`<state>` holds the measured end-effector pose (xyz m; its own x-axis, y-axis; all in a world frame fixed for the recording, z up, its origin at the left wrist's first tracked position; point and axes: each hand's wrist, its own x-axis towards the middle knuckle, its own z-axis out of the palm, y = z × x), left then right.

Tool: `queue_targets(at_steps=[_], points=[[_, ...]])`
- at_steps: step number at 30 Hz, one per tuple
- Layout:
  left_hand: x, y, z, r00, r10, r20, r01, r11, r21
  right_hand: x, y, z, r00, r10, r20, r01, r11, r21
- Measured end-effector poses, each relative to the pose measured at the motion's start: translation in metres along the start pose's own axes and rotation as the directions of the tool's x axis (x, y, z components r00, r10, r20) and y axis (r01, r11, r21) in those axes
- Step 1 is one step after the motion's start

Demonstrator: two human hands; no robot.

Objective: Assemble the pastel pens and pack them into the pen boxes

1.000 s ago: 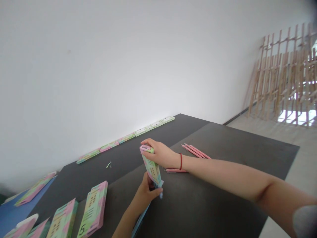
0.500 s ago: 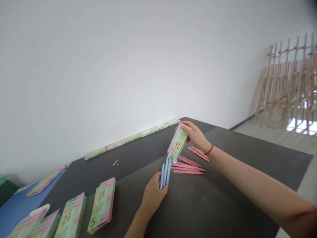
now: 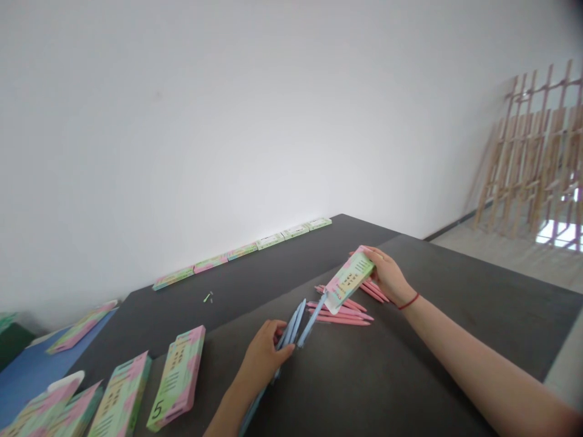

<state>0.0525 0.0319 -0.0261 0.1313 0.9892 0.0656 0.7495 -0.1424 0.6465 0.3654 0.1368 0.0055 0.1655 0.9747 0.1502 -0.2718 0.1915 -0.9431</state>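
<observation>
Pink-and-green flat cardboard box (image 3: 350,280): slanting above the matte black table (image 3: 410,376), showing an open flap at the lower end.
Right hand (image 3: 387,276): clamping fingers around the box's upper end.
Single slim pale-blue pen (image 3: 312,320): protruding from the open end.
Left hand (image 3: 262,358): pinching slim pale-blue pens (image 3: 294,325) between thumb and fingers.
Slim pink pens (image 3: 346,320): lying beneath and beyond the box.

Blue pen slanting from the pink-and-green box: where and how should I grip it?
Probably best pinched across the blue pen's slim lower shaft, coming from the left: it slants down-left from the open end of the pink-and-green box in the right hand, lower end exposed.
</observation>
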Motion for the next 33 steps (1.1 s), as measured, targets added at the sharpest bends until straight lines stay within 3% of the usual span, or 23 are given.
queue_targets(at_steps=[6, 8, 10, 13, 15, 18, 21, 25, 27, 29, 31, 33], points=[[0.003, -0.004, -0.008, 0.998, -0.049, 0.030, 0.052, 0.993, -0.110, 0.006, -0.012, -0.014, 0.984, -0.126, -0.126, 0.124, 0.992, -0.022], [0.005, -0.006, -0.010, 0.997, -0.058, 0.042, 0.064, 0.988, -0.142, 0.006, -0.017, -0.014, 0.969, -0.162, -0.186, 0.174, 0.984, 0.049], [0.006, -0.007, -0.013, 0.997, -0.067, 0.041, 0.073, 0.983, -0.166, 0.003, -0.019, -0.009, 0.976, -0.110, -0.189, 0.148, 0.968, 0.203], [0.005, -0.005, -0.022, 0.997, -0.071, 0.012, 0.072, 0.980, -0.187, -0.011, -0.014, 0.010, 0.991, 0.129, 0.021, -0.125, 0.888, 0.443], [0.002, 0.001, -0.028, 0.999, -0.045, 0.002, 0.044, 0.975, -0.217, -0.026, -0.006, 0.029, 0.938, 0.288, 0.193, -0.346, 0.784, 0.515], [-0.004, 0.018, -0.029, 0.997, 0.069, 0.023, -0.056, 0.929, -0.365, -0.057, 0.008, 0.061, 0.845, 0.424, 0.326, -0.535, 0.649, 0.541], [-0.012, 0.041, -0.017, 0.990, 0.110, -0.086, -0.140, 0.826, -0.546, -0.092, 0.020, 0.087, 0.798, 0.407, 0.445, -0.599, 0.625, 0.501], [-0.019, 0.061, -0.008, 0.950, -0.057, -0.308, -0.216, 0.593, -0.776, -0.127, 0.028, 0.102, 0.676, 0.311, 0.669, -0.626, 0.721, 0.297], [-0.021, 0.064, -0.015, 0.939, -0.111, -0.325, -0.224, 0.520, -0.824, -0.129, 0.029, 0.099, 0.625, 0.268, 0.733, -0.510, 0.852, 0.123], [-0.023, 0.064, -0.031, 0.943, -0.111, -0.312, -0.202, 0.554, -0.808, -0.121, 0.026, 0.090, 0.666, 0.211, 0.715, -0.193, 0.975, -0.108], [-0.028, 0.066, -0.048, 0.963, -0.056, -0.262, -0.158, 0.670, -0.725, -0.108, 0.018, 0.080, 0.749, 0.084, 0.657, 0.195, 0.920, -0.340], [-0.034, 0.071, -0.059, 0.991, 0.029, -0.131, -0.104, 0.787, -0.608, -0.099, 0.006, 0.071, 0.786, -0.041, 0.617, 0.390, 0.807, -0.443]])
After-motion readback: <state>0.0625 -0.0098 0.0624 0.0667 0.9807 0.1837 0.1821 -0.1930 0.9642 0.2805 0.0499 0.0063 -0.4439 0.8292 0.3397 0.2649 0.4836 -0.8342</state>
